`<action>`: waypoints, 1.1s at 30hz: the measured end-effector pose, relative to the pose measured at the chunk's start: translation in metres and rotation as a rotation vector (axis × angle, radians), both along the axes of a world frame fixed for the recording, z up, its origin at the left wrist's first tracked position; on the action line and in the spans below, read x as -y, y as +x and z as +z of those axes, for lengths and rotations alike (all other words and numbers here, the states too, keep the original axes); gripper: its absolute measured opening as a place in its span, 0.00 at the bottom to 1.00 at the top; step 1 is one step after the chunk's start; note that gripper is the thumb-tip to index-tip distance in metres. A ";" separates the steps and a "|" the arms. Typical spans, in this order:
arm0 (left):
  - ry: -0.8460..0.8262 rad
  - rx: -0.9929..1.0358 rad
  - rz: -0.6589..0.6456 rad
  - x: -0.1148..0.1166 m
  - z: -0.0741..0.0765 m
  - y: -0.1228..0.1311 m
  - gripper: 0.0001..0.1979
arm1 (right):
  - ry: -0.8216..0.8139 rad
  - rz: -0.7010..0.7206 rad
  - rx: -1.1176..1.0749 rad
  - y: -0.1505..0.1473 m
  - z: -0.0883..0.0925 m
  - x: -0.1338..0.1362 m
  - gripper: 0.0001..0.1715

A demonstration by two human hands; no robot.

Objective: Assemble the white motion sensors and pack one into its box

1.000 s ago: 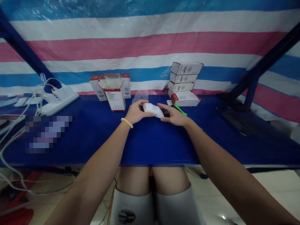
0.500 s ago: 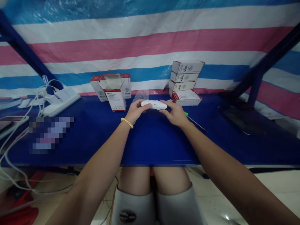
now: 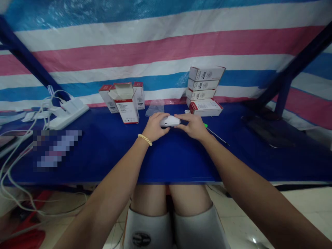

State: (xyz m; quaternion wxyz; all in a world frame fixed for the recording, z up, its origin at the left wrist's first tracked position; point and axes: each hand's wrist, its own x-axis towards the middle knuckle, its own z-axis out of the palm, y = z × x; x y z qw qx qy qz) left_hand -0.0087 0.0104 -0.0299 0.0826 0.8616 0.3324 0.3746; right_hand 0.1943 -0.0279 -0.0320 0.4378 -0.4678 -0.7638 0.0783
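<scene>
Nearest were the shorts (image 3: 147,226), pale grey cloth with a dark oval patch. Beyond them stretched the counter (image 3: 178,159), flat, smooth and deep blue. A yellow bracelet (image 3: 145,139), twisted like rope, sat just below the left hand (image 3: 155,127). That hand was grasping one end of the device (image 3: 171,120), fingers curled over its top and thumb on the near side; the right hand (image 3: 193,126) pinched the other end between fingers and thumb. The device — white, smooth, rounded, with a small dark slot — lay between the two, touching both; whether it also met the counter could not be told. To the right of the right hand lay the screwdriver (image 3: 218,136), thin and straight, green at the handle. Farther off were the bag (image 3: 155,108) — clear, crumpled plastic — and the open box (image 3: 128,110), white card with red trim, flaps raised. Opposite it, at right, rose the stack (image 3: 203,94) of oblong cartons. Behind everything hung the sheet (image 3: 155,45), glossy, striped blue, white and pink.
</scene>
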 end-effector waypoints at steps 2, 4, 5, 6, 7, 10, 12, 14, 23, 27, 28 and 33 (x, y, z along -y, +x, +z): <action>0.019 -0.001 -0.011 -0.002 -0.001 0.000 0.26 | -0.015 -0.033 -0.023 -0.001 0.000 0.000 0.27; 0.035 0.003 -0.014 -0.002 -0.002 -0.001 0.27 | -0.050 -0.071 -0.045 -0.001 0.000 0.000 0.28; 0.040 0.004 -0.017 -0.003 -0.003 -0.001 0.27 | -0.069 -0.082 -0.058 -0.002 0.000 0.000 0.28; 0.043 0.004 -0.022 -0.002 -0.003 -0.001 0.28 | -0.085 -0.083 -0.074 -0.002 0.000 0.000 0.28; 0.046 0.005 -0.025 -0.002 -0.003 -0.002 0.27 | -0.099 -0.071 -0.097 -0.003 0.000 0.000 0.28; 0.047 0.021 -0.031 -0.002 -0.004 -0.002 0.26 | -0.118 0.008 -0.172 -0.002 0.001 -0.001 0.28; 0.044 0.047 -0.024 -0.002 -0.004 -0.003 0.25 | -0.111 0.000 -0.167 0.002 0.003 -0.002 0.31; 0.040 0.096 -0.001 -0.004 -0.004 -0.003 0.25 | -0.091 -0.140 -0.142 0.010 0.005 -0.004 0.33; 0.041 0.450 0.188 -0.011 -0.004 -0.005 0.26 | -0.346 -0.726 0.116 0.031 0.012 -0.004 0.23; 0.015 0.414 0.201 -0.012 -0.006 -0.006 0.25 | -0.452 -0.679 0.242 0.026 0.012 -0.002 0.23; 0.008 0.396 0.198 -0.012 -0.006 -0.005 0.25 | -0.469 -0.665 0.259 0.026 0.012 -0.002 0.23; 0.032 0.349 0.182 -0.010 -0.006 -0.004 0.27 | -0.523 -0.651 0.273 0.026 0.012 -0.002 0.25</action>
